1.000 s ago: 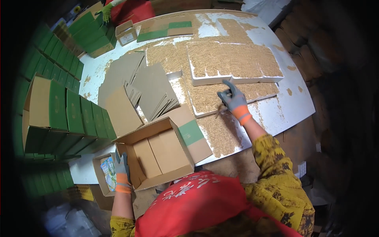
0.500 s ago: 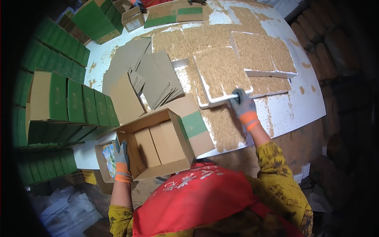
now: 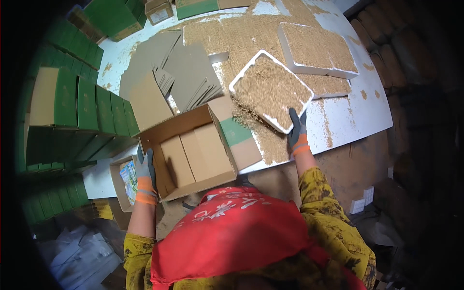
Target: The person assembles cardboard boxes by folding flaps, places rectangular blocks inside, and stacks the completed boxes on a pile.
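My left hand [image 3: 146,169], in a grey and orange glove, is closed on the left wall of an open cardboard box [image 3: 220,181]. Flattened brown flaps line the bottom of that box. In a glove of the same kind, my right hand [image 3: 298,128] grips the near right corner of a white foam tray [image 3: 303,90]. Brown loose bits [image 3: 270,84] fill this tray to the rim, and some spill over its left edge. It is tilted and turned askew, just right of the box. The right fingertips lie partly over the rim.
Behind the right hand stand more filled white foam trays [image 3: 321,48]. Grey card sheets [image 3: 191,67] lie overlapped at the table's middle. Green cartons [image 3: 89,104] are stacked along the left. A small carton [image 3: 126,186] with colourful packets stands beside my left hand. Brown bits strew the white table [image 3: 360,121].
The foam tray in my right hand has turned and tipped toward the box, and bits now spill from its left side. My left hand stays on the box.
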### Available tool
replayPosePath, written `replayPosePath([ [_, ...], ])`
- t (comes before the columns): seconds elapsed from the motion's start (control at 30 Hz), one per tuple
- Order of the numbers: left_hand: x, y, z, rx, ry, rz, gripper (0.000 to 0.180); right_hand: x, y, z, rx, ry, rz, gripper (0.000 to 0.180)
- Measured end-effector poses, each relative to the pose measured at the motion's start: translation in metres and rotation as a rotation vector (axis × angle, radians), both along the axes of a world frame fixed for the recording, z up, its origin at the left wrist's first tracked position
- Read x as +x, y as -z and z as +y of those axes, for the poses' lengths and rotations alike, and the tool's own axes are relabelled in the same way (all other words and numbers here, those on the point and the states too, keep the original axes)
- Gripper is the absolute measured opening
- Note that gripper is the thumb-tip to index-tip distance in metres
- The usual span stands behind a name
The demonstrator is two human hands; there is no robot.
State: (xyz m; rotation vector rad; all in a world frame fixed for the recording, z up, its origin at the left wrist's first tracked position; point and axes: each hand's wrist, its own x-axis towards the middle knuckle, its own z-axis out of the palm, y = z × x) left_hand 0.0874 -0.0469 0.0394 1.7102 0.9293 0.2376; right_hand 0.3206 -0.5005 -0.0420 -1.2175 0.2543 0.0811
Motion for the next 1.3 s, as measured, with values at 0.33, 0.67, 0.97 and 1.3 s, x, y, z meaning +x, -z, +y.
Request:
replayPosePath([
  [0.33,0.004,-0.014,-0.005,-0.162,0.086,-0.139,0.065,-0.008,-0.058,0.008,0.389,0.001,0.089,0.057],
  [0.67,0.003,-0.052,-0.012,-0.476,-0.030,-0.192,0.070,-0.118,-0.222,0.066,-0.322,-0.515,-0.309,0.050],
  [0.97,-0.011,0.021,-0.004,-0.499,-0.029,-0.397,0.059,-0.134,-0.213,0.178,-0.439,-0.674,-0.023,0.064],
  [1.3,-0.088,0.058,0.087,0.851,-0.368,0.009,0.027,-0.070,-0.185,0.207,-1.891,-1.315,-0.880,0.036],
])
